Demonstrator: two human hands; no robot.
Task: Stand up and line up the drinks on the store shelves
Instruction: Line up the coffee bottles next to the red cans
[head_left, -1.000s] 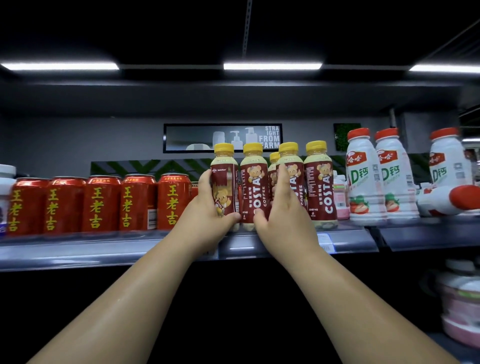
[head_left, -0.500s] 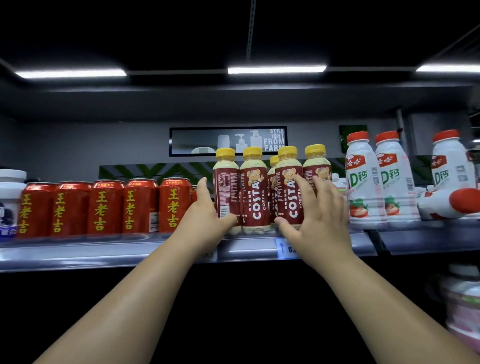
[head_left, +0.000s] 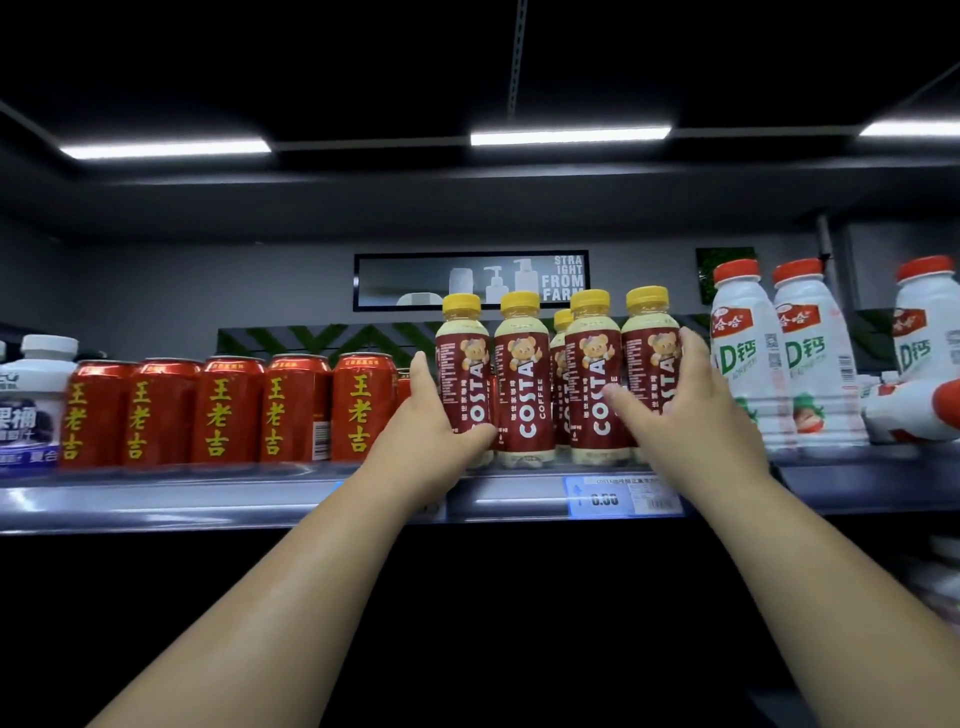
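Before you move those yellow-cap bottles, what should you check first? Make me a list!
1. Left hand grips the leftmost yellow-capped brown plastic coffee bottle: ok.
2. Right hand grips the rightmost yellow-capped coffee bottle: ok.
3. All four front coffee bottles standing upright: ok.
4. Rightmost bottle's label faces front: cannot tell, the hand covers it.
5. Red metal cans upright in a row: ok.
6. White red-capped plastic bottle at far right upright: not ok, it lies on its side.
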